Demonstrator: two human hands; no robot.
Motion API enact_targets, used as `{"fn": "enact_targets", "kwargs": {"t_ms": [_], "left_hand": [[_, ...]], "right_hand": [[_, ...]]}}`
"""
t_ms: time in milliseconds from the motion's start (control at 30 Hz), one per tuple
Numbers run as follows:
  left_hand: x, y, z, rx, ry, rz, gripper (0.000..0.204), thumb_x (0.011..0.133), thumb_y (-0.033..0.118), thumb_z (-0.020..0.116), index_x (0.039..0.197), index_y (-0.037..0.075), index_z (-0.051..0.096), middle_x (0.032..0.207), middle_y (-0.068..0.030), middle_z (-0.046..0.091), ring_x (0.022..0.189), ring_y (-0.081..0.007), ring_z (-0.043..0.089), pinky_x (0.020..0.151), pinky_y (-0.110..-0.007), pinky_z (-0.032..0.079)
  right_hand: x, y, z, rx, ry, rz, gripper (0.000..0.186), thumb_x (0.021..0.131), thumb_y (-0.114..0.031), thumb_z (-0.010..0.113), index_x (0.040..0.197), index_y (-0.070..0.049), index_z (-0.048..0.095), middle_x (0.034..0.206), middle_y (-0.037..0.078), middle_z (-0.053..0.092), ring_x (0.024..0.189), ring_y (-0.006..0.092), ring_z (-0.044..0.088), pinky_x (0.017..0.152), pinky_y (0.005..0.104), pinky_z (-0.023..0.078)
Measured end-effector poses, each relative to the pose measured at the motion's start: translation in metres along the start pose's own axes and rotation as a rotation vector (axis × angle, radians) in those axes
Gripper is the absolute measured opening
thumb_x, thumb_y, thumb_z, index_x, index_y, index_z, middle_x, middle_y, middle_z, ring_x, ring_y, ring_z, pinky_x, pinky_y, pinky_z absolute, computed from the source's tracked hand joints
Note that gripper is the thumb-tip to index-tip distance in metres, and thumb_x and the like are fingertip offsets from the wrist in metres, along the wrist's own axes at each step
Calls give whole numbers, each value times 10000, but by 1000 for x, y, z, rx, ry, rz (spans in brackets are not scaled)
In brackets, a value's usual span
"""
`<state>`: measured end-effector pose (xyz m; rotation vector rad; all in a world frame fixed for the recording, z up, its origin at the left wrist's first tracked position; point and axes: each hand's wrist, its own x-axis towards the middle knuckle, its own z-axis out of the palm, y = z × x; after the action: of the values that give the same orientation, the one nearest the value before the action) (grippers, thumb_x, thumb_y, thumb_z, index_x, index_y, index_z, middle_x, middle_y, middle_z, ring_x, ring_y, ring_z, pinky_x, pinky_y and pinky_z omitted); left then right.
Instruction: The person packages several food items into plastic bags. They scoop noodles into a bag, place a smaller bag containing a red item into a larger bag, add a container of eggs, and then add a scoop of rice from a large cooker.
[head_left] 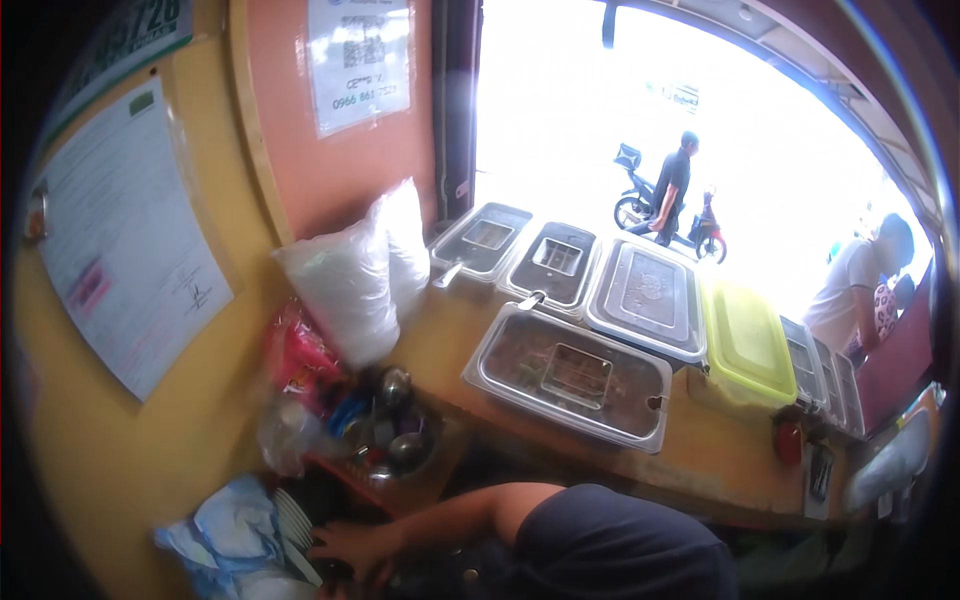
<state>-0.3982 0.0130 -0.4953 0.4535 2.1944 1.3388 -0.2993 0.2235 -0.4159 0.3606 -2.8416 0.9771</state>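
**Right hand at a white ribbed stack**

Located at near left, with fingers at its right edge; cannot tell grip from mere contact. Left hand out of sight. To the left, a blue-and-white package. Beyond, metal utensils, a red packet and white bags. Farther right, on a wooden counter, clear-lidded containers.

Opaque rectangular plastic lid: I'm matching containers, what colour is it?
The lid is yellow-green, as the head view shows.
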Motion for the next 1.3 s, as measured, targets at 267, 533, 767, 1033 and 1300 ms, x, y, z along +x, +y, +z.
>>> {"fn": "enact_targets", "kwargs": {"t_ms": [267, 533, 767, 1033, 1300], "left_hand": [[-4, 50, -20, 277, 57, 10, 285, 802, 112, 697, 1059, -5, 657, 923, -119, 663, 802, -191, 612, 722, -305, 486], [-31, 95, -89, 569, 164, 59, 329, 784, 128, 754, 1074, 4, 659, 926, -105, 675, 809, -186, 618, 725, -293, 494], [-76, 191, -110, 755, -185, 284, 373, 768, 142, 804, 1087, 12, 660, 929, -93, 686, 815, -182, 624, 728, -283, 501], [-144, 324, 103, 425, -1289, 659, 191, 814, 103, 756, 934, -21, 674, 876, -64, 638, 777, -113, 577, 682, -240, 445], [-258, 351, 267, -124, -1379, 629, 223, 832, 189, 761, 862, 14, 625, 883, -66, 627, 722, -66, 536, 619, -200, 410]], "right_hand": [[6, 27, 26, 151, 146, -46, 1001, 423, -339, 848, 1320, -137, 454, 1314, 231, 381, 1137, 412, 464, 962, 484, 408], [9, 31, 34, 358, 142, 17, 949, 442, -351, 851, 1286, -128, 478, 1260, 216, 398, 1115, 402, 486, 927, 473, 423], [-12, 31, 32, 72, 178, -173, 821, 680, -620, 713, 1266, -73, 539, 1155, 266, 535, 1013, 447, 552, 933, 513, 428], [-244, -79, -95, 796, 8, 180, 411, 877, -213, 649, 1203, 21, 562, 1073, 131, 664, 983, 224, 622, 832, 368, 506], [-555, -249, -127, -71, 1286, 1313, 240, 847, -9, 558, 1076, -15, 630, 993, 187, 675, 948, 311, 667, 822, 364, 531]]}}
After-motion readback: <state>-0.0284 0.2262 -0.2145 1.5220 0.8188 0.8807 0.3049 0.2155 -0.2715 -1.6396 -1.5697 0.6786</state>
